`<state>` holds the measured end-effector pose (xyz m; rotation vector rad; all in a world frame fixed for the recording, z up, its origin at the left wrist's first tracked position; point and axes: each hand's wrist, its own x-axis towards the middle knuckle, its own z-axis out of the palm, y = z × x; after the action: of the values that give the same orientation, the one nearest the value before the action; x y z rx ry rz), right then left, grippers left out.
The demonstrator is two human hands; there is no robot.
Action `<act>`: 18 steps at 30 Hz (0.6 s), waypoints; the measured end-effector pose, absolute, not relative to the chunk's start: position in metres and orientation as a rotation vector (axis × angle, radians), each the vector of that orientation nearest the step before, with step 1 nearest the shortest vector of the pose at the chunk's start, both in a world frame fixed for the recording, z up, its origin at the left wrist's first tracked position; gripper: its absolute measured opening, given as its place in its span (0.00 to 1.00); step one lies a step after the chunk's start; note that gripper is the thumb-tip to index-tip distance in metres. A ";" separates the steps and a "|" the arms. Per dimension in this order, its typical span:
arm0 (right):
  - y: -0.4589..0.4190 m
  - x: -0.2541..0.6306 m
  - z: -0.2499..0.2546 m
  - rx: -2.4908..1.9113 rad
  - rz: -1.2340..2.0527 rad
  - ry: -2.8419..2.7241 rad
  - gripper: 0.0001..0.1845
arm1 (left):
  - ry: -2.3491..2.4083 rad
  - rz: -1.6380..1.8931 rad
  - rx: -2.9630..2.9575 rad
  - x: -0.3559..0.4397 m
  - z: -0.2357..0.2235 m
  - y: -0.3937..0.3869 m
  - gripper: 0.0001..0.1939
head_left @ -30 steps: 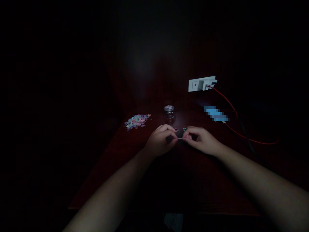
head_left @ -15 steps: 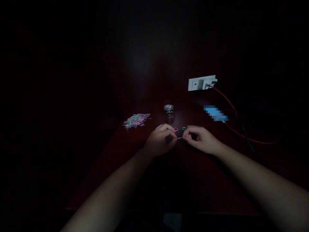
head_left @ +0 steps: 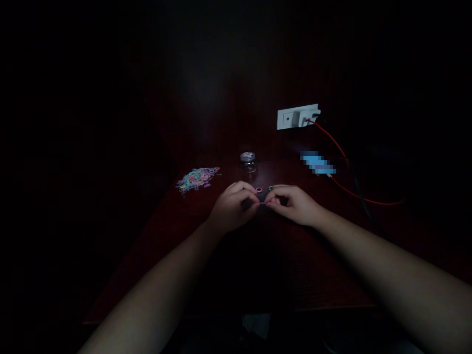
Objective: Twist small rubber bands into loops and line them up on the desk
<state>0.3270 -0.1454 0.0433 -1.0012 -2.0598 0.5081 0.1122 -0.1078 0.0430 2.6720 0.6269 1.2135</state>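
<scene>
Between my two hands a thin, pale rubber band (head_left: 261, 202) is drawn out into a short straight line. My left hand (head_left: 233, 206) pinches one end of it between thumb and finger. The other end is pinched by the fingertips of my right hand (head_left: 295, 205). Just beyond the fingers lie a pink band ring (head_left: 259, 190) and a green band ring (head_left: 270, 188), the green one partly covered by my right hand. A loose pile of small coloured rubber bands (head_left: 199, 179) is on the table to the left.
A clear jar with a lid (head_left: 248, 162) stands behind my hands on the dark red table (head_left: 177, 236). On the right lies a blurred-out blue device (head_left: 317, 162) with a red cable (head_left: 354, 192) running to a charger (head_left: 303, 118) in the wall socket (head_left: 285, 119).
The whole view has shifted, so everything appears a little further left and higher. Both hands keep their pinch on the band, with the fingertips slightly closer together.
</scene>
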 end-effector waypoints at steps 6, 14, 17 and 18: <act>-0.147 0.327 0.046 -1.015 0.491 -2.043 0.08 | 0.602 1.195 2.672 0.112 0.043 -0.108 0.03; -0.146 0.328 0.047 -1.064 0.508 -2.031 0.09 | 0.582 1.186 2.673 0.112 0.042 -0.107 0.03; -0.146 0.329 0.046 -1.062 0.512 -2.035 0.08 | 0.601 1.180 2.664 0.112 0.042 -0.106 0.03; -0.145 0.329 0.046 -1.059 0.515 -2.035 0.08 | 0.606 1.185 2.659 0.112 0.041 -0.106 0.03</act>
<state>0.3287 -0.1453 0.0456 -1.0591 -2.0347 0.5146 0.1121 -0.1060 0.0412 2.6589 0.6058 1.1850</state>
